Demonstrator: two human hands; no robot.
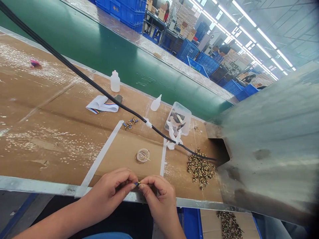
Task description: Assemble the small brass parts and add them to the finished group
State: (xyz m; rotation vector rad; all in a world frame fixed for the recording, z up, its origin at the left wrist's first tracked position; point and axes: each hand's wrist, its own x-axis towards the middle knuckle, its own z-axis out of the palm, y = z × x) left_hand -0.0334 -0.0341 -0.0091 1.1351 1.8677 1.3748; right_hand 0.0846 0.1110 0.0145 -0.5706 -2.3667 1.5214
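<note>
My left hand [109, 196] and my right hand [159, 199] meet at the near edge of the cardboard-covered bench [50, 109]. Their fingertips pinch a small blue-and-brass connector [137, 183] between them. To the right lies a heap of small brass parts [200, 169], and a smaller cluster of blue-and-brass parts [130, 123] sits farther back. A small round clear dish [143, 155] stands just beyond my hands. A black cable [159, 131] with white tape tags crosses the bench.
A clear plastic box [177, 119], white plastic bottles [115, 81] and a folded ribbon cable [102, 104] stand on the bench. A metal chute [269, 139] fills the right side. Behind runs a green conveyor belt [99, 43], with blue crates [199, 63] beyond.
</note>
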